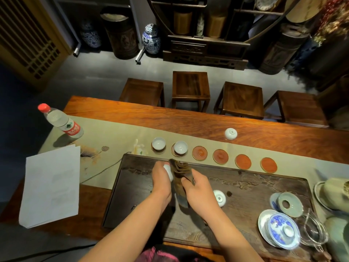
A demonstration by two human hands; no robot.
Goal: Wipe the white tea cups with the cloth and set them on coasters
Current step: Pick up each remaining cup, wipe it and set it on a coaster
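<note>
My left hand (162,178) grips a white tea cup (168,172) over the dark wooden tea tray (132,188). Pressed against that cup is a brown cloth (181,176), held by my right hand (197,188). Two white cups (158,143) (181,147) stand upright on the two leftmost coasters. To their right lie several bare red coasters (199,152) in a row. Another cup (219,197) sits upside down on the tray beside my right wrist. A further upturned cup (230,133) rests on the table runner behind the coasters.
A water bottle (61,121) and a sheet of paper (52,184) lie at the left. A blue-and-white lidded bowl (282,230), saucers (289,204) and a glass pitcher (314,231) crowd the tray's right end. Wooden stools (190,87) stand beyond the table.
</note>
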